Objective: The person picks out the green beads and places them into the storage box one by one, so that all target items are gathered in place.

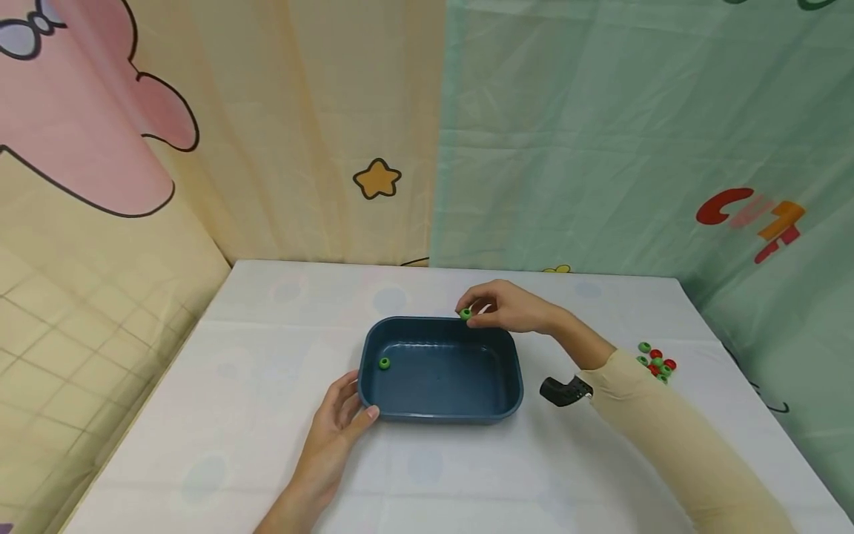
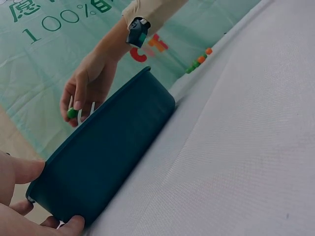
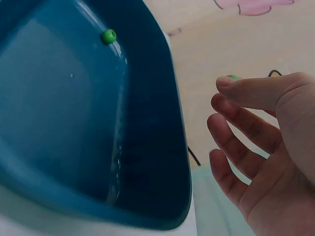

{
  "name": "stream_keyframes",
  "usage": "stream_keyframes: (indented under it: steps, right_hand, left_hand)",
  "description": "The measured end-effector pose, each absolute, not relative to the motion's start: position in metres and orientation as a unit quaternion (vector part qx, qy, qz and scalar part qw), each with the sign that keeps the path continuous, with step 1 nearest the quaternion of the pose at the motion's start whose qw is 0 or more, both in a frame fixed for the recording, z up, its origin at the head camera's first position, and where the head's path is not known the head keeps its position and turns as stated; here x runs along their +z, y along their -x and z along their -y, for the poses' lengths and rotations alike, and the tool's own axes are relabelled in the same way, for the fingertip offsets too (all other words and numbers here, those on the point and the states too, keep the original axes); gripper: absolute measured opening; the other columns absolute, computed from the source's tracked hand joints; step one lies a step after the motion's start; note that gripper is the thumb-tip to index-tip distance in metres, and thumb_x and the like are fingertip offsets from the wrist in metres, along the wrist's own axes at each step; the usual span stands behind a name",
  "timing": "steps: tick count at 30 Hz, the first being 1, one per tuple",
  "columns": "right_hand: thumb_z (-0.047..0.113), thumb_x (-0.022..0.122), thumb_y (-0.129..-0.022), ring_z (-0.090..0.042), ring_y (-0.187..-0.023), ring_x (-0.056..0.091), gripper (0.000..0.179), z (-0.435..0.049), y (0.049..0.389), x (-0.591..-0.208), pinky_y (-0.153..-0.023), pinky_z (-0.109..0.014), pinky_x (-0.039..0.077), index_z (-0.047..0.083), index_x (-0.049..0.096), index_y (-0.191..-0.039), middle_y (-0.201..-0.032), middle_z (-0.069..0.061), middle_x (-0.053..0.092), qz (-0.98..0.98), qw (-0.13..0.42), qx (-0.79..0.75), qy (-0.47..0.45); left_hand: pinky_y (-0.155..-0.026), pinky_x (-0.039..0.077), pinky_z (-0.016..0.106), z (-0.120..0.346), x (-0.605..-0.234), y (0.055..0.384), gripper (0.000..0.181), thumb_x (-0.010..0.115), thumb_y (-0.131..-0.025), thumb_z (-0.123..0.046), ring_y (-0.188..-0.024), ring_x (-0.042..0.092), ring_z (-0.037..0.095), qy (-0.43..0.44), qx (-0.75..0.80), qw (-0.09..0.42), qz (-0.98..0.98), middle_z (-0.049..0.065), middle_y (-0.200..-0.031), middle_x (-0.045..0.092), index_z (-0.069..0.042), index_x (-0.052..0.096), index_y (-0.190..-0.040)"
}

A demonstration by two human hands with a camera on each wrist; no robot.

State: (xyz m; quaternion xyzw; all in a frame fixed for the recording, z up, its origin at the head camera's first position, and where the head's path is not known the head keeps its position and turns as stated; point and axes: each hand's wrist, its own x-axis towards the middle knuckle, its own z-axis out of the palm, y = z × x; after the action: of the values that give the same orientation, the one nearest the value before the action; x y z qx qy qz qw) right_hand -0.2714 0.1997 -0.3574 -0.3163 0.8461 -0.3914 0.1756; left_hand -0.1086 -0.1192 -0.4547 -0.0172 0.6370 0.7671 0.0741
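While the left hand (image 1: 333, 436) grips the near left corner of the one blue tray (image 1: 440, 417), its thumb at the rim and its other fingers against the outer wall, the right hand (image 1: 510, 305) pinches a single green bead (image 1: 465, 314) between thumb and fingertips. That bead is at the tray's far rim, right of the middle, held up off the table (image 1: 267, 363); whether it is over the inside or just beyond the edge, I cannot tell. Its hole is turned up toward the head camera. In the right wrist view the remaining right fingers are loosely bent and hold nothing.

The tray stands upright, its opening facing up and its long axis running left to right across the table. One loose bead (image 1: 384, 363), also green, lies inside at the left end, near the wall, with its hole showing from above.

Well to the right, a cluster of beads (image 1: 657, 362) rests on the table: I count five green and three red, though the sleeve (image 1: 674, 437) comes close and may hide more. One black device (image 1: 564, 391) is at the right wrist.
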Motion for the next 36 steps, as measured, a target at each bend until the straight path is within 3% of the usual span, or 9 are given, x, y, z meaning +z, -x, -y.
stream_keyframes:
  steps: [17, 25, 28, 36]
  right_hand:
    - [0.002, 0.070, -0.098, -0.022, -0.103, 0.069, 0.023, -0.133, 0.294, -0.365, -0.090, -0.040, 0.057, -0.005, 0.070, -0.120, -0.116, -0.018, 0.070, -0.798, 0.184, -0.398, 0.414]
    - [0.006, 0.073, -0.097, -0.015, -0.101, 0.069, 0.023, -0.109, 0.298, -0.369, -0.089, -0.033, 0.057, 0.001, 0.073, -0.119, -0.113, -0.005, 0.072, -0.798, 0.182, -0.375, 0.435]
    - [0.007, 0.072, -0.097, -0.015, -0.101, 0.069, 0.025, -0.103, 0.299, -0.369, -0.089, -0.030, 0.056, 0.001, 0.072, -0.122, -0.115, -0.006, 0.072, -0.797, 0.184, -0.374, 0.437]
    - [0.005, 0.072, -0.097, -0.016, -0.102, 0.069, 0.028, -0.108, 0.298, -0.368, -0.091, -0.040, 0.057, 0.001, 0.071, -0.124, -0.119, -0.014, 0.071, -0.805, 0.177, -0.369, 0.431]
  left_hand:
    - [-0.100, 0.046, 0.021, 0.120, -0.455, 0.109, 0.067, 0.067, -0.099, 0.002, -0.149, 0.032, 0.032, 0.012, 0.769, 0.071, -0.635, 0.016, -0.157, 0.036, -0.009, 0.033, -0.156]
    - [-0.099, 0.046, 0.020, 0.121, -0.453, 0.110, 0.067, 0.067, -0.099, 0.001, -0.149, 0.032, 0.032, 0.013, 0.766, 0.071, -0.639, 0.016, -0.157, 0.036, -0.009, 0.033, -0.156]
    - [-0.099, 0.046, 0.020, 0.121, -0.453, 0.110, 0.067, 0.067, -0.099, 0.000, -0.149, 0.032, 0.032, 0.011, 0.767, 0.072, -0.637, 0.016, -0.157, 0.036, -0.009, 0.033, -0.156]
    - [-0.100, 0.046, 0.021, 0.121, -0.455, 0.110, 0.067, 0.066, -0.099, 0.000, -0.149, 0.031, 0.033, 0.007, 0.770, 0.076, -0.634, 0.016, -0.157, 0.036, -0.009, 0.032, -0.157]
